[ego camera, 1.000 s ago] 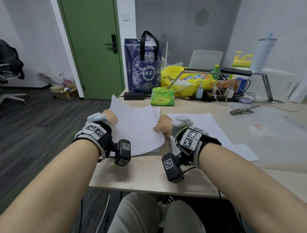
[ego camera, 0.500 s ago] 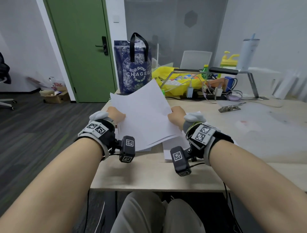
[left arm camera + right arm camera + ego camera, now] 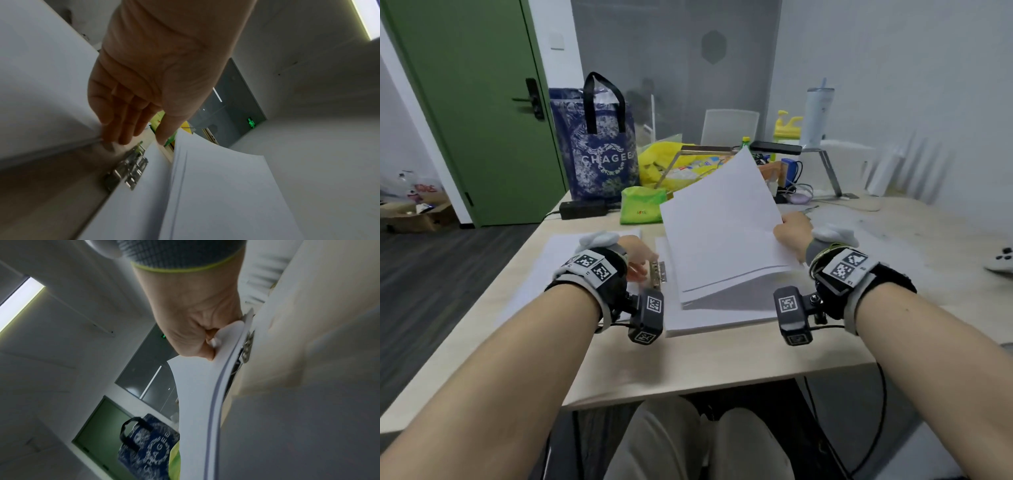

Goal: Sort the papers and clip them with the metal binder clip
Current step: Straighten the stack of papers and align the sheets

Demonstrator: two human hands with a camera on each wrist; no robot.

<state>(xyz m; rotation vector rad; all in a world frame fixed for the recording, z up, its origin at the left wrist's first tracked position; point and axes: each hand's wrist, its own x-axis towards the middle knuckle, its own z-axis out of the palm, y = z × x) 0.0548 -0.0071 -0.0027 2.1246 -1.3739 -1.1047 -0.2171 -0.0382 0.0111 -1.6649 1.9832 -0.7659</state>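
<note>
My right hand [image 3: 786, 229] grips the right edge of a stack of white papers [image 3: 722, 233] and holds it tilted above the table; in the right wrist view the thumb and curled fingers of that hand [image 3: 209, 345] pinch the stack [image 3: 197, 394]. Beneath it lie flat white sheets [image 3: 688, 322] with a metal binder clip [image 3: 657, 274] on their left edge. My left hand [image 3: 642, 270] is down beside that clip, holding nothing. In the left wrist view its straight fingers [image 3: 123, 129] touch the table just above the clip [image 3: 127, 168]. A second metal clip [image 3: 247, 345] lies past the right hand.
More white paper [image 3: 558, 253] lies flat at the left of the table [image 3: 722, 363]. At the back stand a blue tote bag [image 3: 599, 154], a green tissue pack [image 3: 642, 205], a yellow bag [image 3: 664, 161], a black adapter [image 3: 582, 209] and cables. A green door [image 3: 476, 102] is at left.
My left hand let go of the stack and dropped to the table beside the clip. The right hand carried the lifted stack to the right, uncovering flat sheets and clip.
</note>
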